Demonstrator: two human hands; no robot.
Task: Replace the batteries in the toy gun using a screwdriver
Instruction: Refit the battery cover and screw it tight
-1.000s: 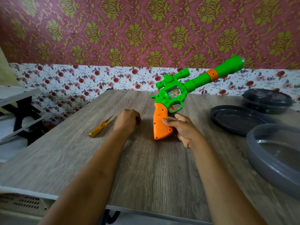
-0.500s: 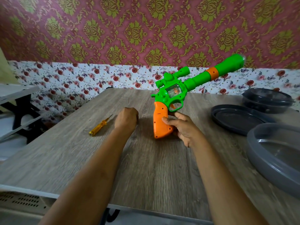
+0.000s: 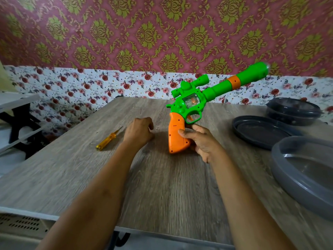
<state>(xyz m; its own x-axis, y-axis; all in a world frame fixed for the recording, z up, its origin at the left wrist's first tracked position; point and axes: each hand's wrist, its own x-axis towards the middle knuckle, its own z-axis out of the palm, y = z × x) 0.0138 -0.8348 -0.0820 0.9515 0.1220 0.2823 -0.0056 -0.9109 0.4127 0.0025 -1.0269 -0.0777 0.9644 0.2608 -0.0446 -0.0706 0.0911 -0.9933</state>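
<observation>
Both hands sit on the wood-grain table [image 3: 162, 192] — my right hand [image 3: 202, 141] grips the toy gun [image 3: 191, 103] by its orange handle, butt on the tabletop, barrel tilted up; my left hand [image 3: 138, 131] rests curled, empty, near the yellow screwdriver [image 3: 108, 139] — floral wallpaper [image 3: 86, 87] behind, dark lids [image 3: 259, 130] right

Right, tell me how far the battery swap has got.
Nothing done yet: the gun has its grip closed. In hand: the right hand holds the gun by that grip. Left: the screwdriver lies untouched beside the left hand, so unscrewing and swapping remain.
</observation>
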